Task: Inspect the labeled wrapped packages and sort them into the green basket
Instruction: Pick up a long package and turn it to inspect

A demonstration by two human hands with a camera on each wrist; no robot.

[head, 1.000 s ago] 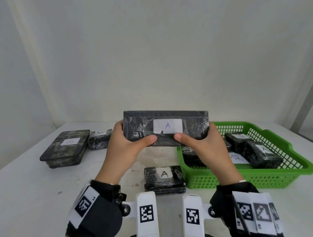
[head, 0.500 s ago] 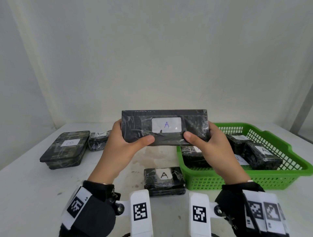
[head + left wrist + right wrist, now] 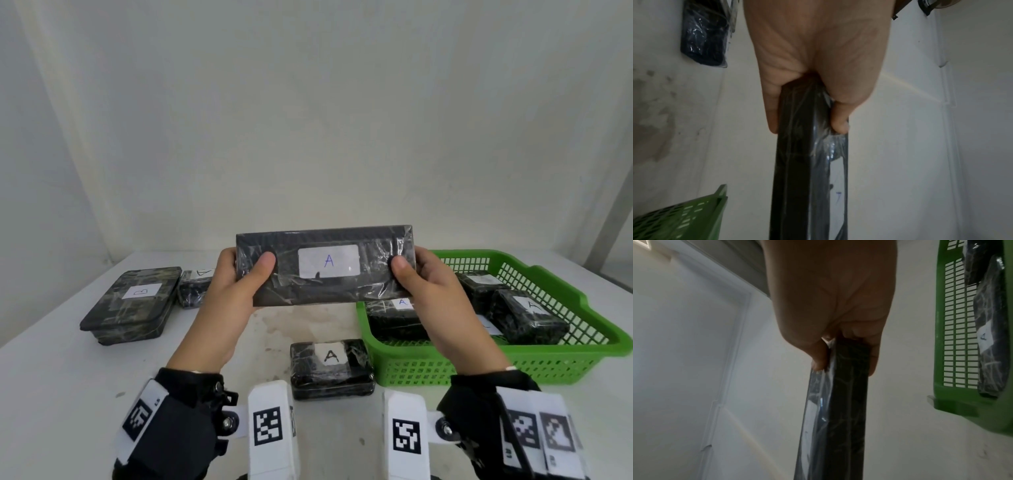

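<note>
A long black wrapped package (image 3: 325,267) with a white label marked A is held up above the table, label facing me. My left hand (image 3: 239,284) grips its left end, thumb on the front. My right hand (image 3: 421,281) grips its right end the same way. The wrist views show the package edge-on (image 3: 807,162) (image 3: 838,402), pinched between thumb and fingers. The green basket (image 3: 534,359) stands at the right and holds several wrapped packages, two of them showing A labels (image 3: 527,318).
A small A package (image 3: 330,368) lies on the table near me, just left of the basket. At the left sit a flat B package (image 3: 133,305) and a small A package (image 3: 195,287) behind it. A white wall rises behind the table.
Both hands have raised the long package slightly and slid outward to its ends, so the thumbs no longer sit under the label. The package face now tilts more toward me.
</note>
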